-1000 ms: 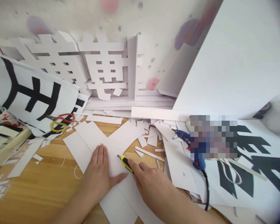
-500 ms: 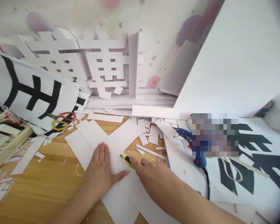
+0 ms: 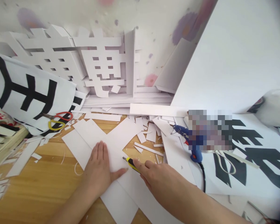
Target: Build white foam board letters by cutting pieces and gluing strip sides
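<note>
Fingers of my left hand lie flat and together, thumb spread, on overlapping smooth white sheets atop the yellow-brown wooden table. My right hand is clamped round a slim yellow-and-black cutter knife, its grey tip near the sheets' right edge; whether it touches, I can't tell. Red-and-yellow-handled scissors lie off to the left.

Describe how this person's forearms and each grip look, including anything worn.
The left grip and right grip are gloveless, with no ring showing. The left forearm and right forearm taper, bare as far as they show: no sleeve, watch or bracelet is visible.
</note>
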{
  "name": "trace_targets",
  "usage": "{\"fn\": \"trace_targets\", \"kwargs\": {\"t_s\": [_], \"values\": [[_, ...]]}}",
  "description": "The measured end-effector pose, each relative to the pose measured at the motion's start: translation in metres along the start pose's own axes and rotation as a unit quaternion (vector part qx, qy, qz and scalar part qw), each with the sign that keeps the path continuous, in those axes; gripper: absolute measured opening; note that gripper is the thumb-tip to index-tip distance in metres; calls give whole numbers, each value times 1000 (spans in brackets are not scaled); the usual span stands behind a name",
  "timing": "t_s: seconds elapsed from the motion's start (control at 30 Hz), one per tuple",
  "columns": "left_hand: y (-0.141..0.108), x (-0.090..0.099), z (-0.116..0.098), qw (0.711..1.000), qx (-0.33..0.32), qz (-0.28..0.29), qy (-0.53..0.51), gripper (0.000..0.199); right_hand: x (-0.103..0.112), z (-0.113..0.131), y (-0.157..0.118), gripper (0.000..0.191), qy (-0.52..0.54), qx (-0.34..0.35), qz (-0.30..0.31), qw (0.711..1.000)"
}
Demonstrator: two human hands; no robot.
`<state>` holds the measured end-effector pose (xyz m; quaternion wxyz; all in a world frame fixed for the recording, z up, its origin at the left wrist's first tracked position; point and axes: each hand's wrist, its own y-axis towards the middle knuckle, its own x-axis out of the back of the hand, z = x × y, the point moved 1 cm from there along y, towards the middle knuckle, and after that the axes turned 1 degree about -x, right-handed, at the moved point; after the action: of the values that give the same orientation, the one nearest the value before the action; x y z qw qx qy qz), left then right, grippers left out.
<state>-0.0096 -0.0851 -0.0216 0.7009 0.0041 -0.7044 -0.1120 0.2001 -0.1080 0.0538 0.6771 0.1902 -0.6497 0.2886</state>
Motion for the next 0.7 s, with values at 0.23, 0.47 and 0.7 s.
{"fn": "trace_targets", "kwargs": {"t_s": [0.23,0.47,0.7], "values": [[1,2,0,1000,2,1,-1,116,1,-4,-8,55,14,14,3,1000],[0,-3,2,1000,-3,-17,3,116,4,-11,-16,53,60,-5,34,998],[1,-1,2,1000,-14,-18,16,119,11,-10,-24,55,53,-4,40,998]]}}
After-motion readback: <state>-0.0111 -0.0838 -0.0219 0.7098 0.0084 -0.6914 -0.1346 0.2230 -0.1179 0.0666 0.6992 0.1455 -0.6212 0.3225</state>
